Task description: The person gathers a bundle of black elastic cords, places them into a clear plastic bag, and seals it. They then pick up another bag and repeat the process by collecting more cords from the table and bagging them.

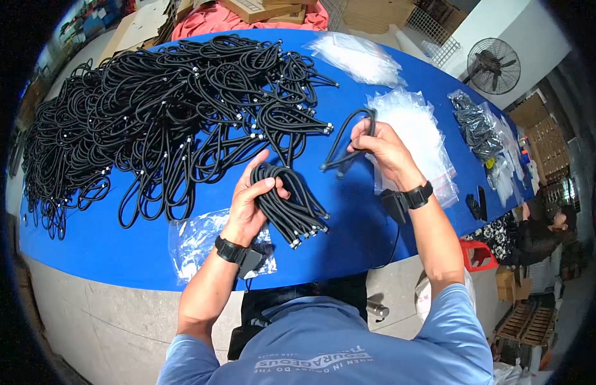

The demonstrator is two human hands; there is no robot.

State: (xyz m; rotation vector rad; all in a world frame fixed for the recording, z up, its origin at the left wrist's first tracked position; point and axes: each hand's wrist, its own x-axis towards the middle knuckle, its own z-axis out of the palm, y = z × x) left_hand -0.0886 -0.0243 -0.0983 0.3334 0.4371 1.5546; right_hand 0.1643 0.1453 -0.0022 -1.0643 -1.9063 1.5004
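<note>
From where I'm standing, the left hand [246, 200] is gripping the bundle [294, 204] near its fold, thumb across the cords. The bundle's long axis is slanting toward the wearer and rightward, pale tips lowest. Beyond and right of the bundle, well apart from it, the right hand [384, 146] is pinching one loop [343, 135], whose tips are pointing back toward the bundle. The pile [150, 106] is spreading leftward beyond the bundle. Nearer the wearer, the shirt [317, 340] is showing pale lettering.

The cord heap [163, 109] blocks far left; near-middle tabletop [355, 244] lies open.
</note>
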